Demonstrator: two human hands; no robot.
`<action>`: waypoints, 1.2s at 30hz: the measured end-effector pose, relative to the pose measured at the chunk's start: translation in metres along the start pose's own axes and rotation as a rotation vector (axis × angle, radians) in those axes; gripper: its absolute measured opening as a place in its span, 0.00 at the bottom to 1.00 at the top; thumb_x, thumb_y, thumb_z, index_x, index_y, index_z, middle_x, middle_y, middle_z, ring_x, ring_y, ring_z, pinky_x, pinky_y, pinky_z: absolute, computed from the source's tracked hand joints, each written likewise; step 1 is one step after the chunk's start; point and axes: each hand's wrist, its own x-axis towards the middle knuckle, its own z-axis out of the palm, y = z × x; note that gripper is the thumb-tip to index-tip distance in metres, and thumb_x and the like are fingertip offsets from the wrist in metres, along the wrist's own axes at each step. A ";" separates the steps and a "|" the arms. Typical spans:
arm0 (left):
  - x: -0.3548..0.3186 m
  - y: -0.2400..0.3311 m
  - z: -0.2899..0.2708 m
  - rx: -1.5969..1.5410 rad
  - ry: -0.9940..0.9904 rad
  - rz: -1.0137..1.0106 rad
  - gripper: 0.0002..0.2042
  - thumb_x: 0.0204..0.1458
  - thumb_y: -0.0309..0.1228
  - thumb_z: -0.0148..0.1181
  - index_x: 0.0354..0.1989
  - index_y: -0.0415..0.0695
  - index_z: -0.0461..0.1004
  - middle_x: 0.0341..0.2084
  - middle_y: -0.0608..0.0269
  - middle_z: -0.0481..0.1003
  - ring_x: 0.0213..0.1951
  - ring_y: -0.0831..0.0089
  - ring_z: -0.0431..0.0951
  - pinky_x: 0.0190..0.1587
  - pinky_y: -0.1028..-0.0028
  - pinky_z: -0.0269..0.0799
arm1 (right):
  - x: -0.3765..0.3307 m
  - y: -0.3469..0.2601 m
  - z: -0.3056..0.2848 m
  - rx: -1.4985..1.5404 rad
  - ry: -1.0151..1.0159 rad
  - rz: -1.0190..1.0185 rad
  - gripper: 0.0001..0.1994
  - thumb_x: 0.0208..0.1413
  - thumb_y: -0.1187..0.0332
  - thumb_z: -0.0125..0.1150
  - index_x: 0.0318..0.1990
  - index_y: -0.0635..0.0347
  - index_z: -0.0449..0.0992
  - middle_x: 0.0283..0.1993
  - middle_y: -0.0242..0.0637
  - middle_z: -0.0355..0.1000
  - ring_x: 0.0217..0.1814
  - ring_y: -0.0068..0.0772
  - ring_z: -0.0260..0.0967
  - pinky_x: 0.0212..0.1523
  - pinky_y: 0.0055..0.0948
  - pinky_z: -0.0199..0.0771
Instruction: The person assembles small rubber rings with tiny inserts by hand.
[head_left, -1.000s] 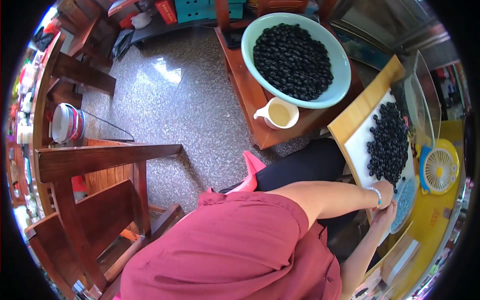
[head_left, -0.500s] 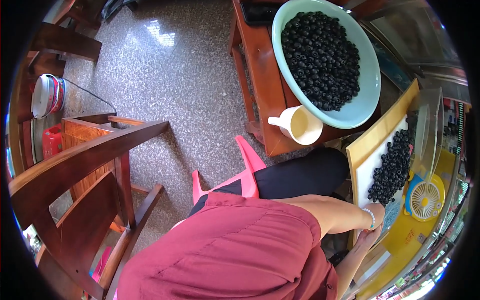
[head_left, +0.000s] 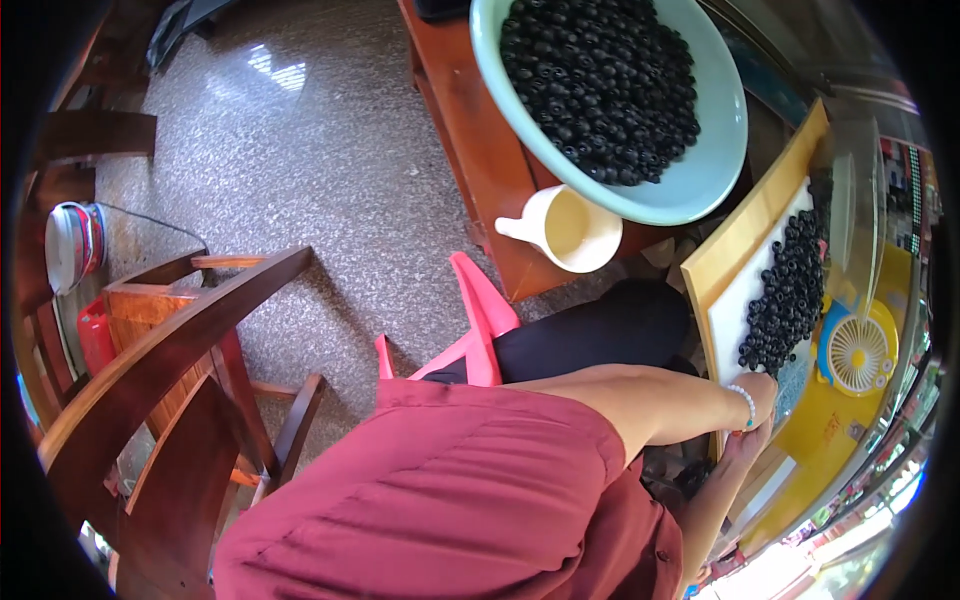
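My left hand (head_left: 760,399), with a pale bead bracelet (head_left: 744,406) at its wrist, is at the near end of a pile of black ring-shaped beads (head_left: 787,300). Right below it, my right hand (head_left: 749,441) comes up close against it. Both look closed, their fingers curled together and largely hidden, so whatever is between them cannot be made out. The pile lies on a white surface (head_left: 733,312) inside a wooden-edged board (head_left: 748,215). A pale blue basin (head_left: 722,188) at the top holds a heap of similar black pieces (head_left: 610,95).
A white mug (head_left: 583,236) stands beside the basin on a reddish wooden table (head_left: 448,75). A small yellow and blue fan (head_left: 858,354) sits right of the pile on a yellow surface. On the left are a wooden chair (head_left: 175,345) and a pink stool (head_left: 482,318).
The whole view has shifted, so basin, mug and table appear farther up and left. My hands stay together at the near end of the pile, a little higher in the picture.
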 end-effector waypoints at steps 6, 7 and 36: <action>0.000 -0.001 0.004 -0.006 -0.019 -0.010 0.09 0.42 0.28 0.53 0.25 0.40 0.80 0.28 0.47 0.77 0.33 0.56 0.79 0.36 0.65 0.75 | -0.011 0.002 0.016 0.059 0.043 -0.073 0.11 0.56 0.74 0.48 0.46 0.66 0.68 0.42 0.43 0.71 0.42 0.33 0.71 0.44 0.30 0.72; 0.001 -0.003 0.006 0.000 -0.013 -0.007 0.09 0.42 0.28 0.53 0.25 0.40 0.80 0.28 0.46 0.77 0.33 0.56 0.79 0.37 0.65 0.74 | -0.012 0.004 0.021 0.068 0.055 -0.072 0.11 0.56 0.74 0.48 0.46 0.66 0.68 0.42 0.43 0.71 0.42 0.33 0.71 0.44 0.30 0.72; 0.019 0.011 0.001 0.458 -0.080 -0.026 0.19 0.55 0.42 0.47 0.26 0.38 0.73 0.15 0.60 0.71 0.16 0.72 0.71 0.18 0.71 0.68 | -0.023 0.014 0.037 -0.214 0.339 -0.595 0.05 0.46 0.78 0.58 0.32 0.63 0.76 0.28 0.32 0.73 0.24 0.18 0.65 0.29 0.21 0.67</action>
